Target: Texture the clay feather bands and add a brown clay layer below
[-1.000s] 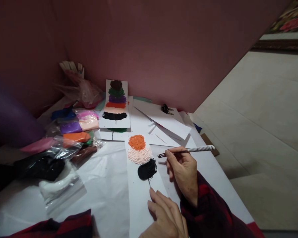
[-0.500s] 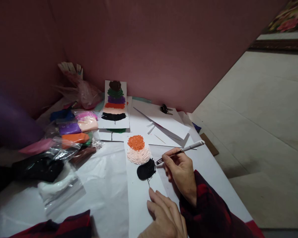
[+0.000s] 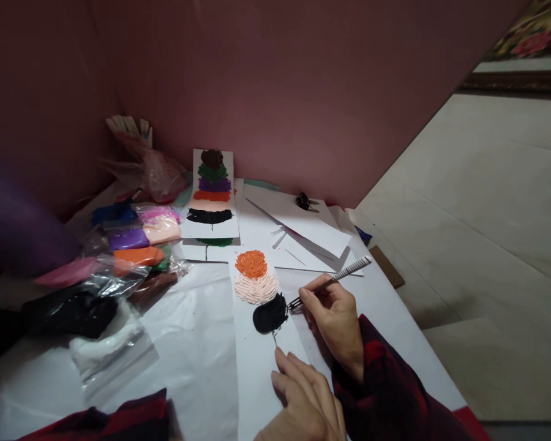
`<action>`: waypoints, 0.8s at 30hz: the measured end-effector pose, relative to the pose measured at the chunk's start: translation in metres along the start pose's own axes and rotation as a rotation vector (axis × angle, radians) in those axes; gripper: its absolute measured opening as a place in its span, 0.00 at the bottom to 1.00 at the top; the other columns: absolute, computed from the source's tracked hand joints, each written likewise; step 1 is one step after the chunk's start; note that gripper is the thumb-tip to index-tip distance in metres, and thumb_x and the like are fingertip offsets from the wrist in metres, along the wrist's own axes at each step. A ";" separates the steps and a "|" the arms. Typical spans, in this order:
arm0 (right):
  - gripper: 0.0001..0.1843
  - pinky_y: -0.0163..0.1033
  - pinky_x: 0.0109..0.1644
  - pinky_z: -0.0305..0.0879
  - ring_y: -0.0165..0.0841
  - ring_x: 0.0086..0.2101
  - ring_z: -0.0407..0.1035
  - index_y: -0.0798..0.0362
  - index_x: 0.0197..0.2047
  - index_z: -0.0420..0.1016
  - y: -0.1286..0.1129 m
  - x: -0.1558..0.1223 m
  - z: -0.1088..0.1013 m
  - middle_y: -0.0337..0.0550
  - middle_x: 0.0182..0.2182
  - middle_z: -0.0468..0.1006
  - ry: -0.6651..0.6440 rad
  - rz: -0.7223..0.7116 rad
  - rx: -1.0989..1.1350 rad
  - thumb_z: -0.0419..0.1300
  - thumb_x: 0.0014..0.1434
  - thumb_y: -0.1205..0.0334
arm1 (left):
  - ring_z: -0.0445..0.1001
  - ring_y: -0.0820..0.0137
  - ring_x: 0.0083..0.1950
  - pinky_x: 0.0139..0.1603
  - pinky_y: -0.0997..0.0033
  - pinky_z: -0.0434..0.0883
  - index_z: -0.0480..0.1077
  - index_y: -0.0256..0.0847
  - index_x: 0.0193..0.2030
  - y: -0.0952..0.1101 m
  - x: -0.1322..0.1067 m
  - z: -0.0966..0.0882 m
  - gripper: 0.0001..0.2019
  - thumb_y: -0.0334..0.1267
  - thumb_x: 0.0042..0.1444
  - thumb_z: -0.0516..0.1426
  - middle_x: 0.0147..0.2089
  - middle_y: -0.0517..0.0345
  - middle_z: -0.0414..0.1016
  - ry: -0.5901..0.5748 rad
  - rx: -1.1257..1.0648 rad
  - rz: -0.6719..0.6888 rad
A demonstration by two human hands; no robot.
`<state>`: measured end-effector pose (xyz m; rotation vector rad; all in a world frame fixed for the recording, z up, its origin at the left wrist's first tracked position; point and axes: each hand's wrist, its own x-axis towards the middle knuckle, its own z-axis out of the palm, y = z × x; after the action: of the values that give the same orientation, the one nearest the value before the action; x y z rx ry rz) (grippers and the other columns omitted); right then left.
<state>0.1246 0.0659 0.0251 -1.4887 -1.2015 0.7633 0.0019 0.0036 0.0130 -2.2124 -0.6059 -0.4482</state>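
Note:
My right hand (image 3: 333, 318) is closed around a slim metal fork (image 3: 351, 268) with a ridged handle. Its tines touch or nearly touch the right edge of a black clay patch (image 3: 270, 313), where the clay is rough; the left part is smooth. My left hand (image 3: 305, 398) lies with fingers stretched out on a long white paper strip (image 3: 257, 380), beside a thin drawn stem below the black patch. Above the black clay, the strip also bears a ridged pale peach patch (image 3: 257, 288) and a textured orange patch (image 3: 251, 264).
Bagged clay in several colours, including orange (image 3: 138, 256) and white (image 3: 105, 340), covers the table's left. A card (image 3: 188, 229) with coloured clay bands lies at the back. Keys (image 3: 307, 202) rest on white paper (image 3: 298, 220). The pink wall (image 3: 266, 92) rises behind.
The fork has tilted slightly, its handle end shifting left and down, while its tines stay by the right edge of the black clay. My left hand has not moved.

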 end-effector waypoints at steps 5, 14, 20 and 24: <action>0.10 0.30 0.16 0.55 0.25 0.14 0.58 0.53 0.28 0.68 0.000 0.000 0.001 0.30 0.14 0.65 0.018 -0.017 0.006 0.64 0.54 0.58 | 0.80 0.48 0.28 0.19 0.57 0.71 0.71 0.27 0.31 0.001 0.000 0.001 0.22 0.47 0.63 0.48 0.30 0.36 0.79 0.015 0.003 -0.001; 0.14 0.27 0.12 0.54 0.22 0.11 0.57 0.54 0.31 0.68 -0.002 -0.001 0.005 0.30 0.13 0.66 -0.047 0.088 0.142 0.65 0.54 0.54 | 0.80 0.48 0.29 0.20 0.56 0.71 0.71 0.29 0.32 0.005 -0.001 0.003 0.18 0.42 0.61 0.49 0.31 0.37 0.80 -0.002 -0.016 -0.020; 0.14 0.25 0.12 0.55 0.22 0.13 0.58 0.54 0.33 0.69 0.002 -0.003 0.007 0.30 0.15 0.67 -0.087 0.096 0.209 0.66 0.54 0.54 | 0.80 0.49 0.29 0.19 0.58 0.71 0.71 0.28 0.32 0.001 0.000 0.001 0.19 0.43 0.62 0.48 0.31 0.37 0.80 -0.003 -0.029 -0.009; 0.13 0.25 0.13 0.55 0.22 0.14 0.58 0.53 0.33 0.69 0.004 -0.003 0.008 0.30 0.16 0.67 -0.121 0.102 0.240 0.66 0.55 0.54 | 0.80 0.50 0.29 0.20 0.59 0.71 0.71 0.28 0.32 0.000 0.001 0.001 0.18 0.41 0.61 0.47 0.30 0.37 0.79 0.014 -0.021 -0.019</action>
<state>0.1171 0.0655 0.0191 -1.3279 -1.0861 1.0418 0.0028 0.0040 0.0127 -2.2228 -0.6177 -0.4814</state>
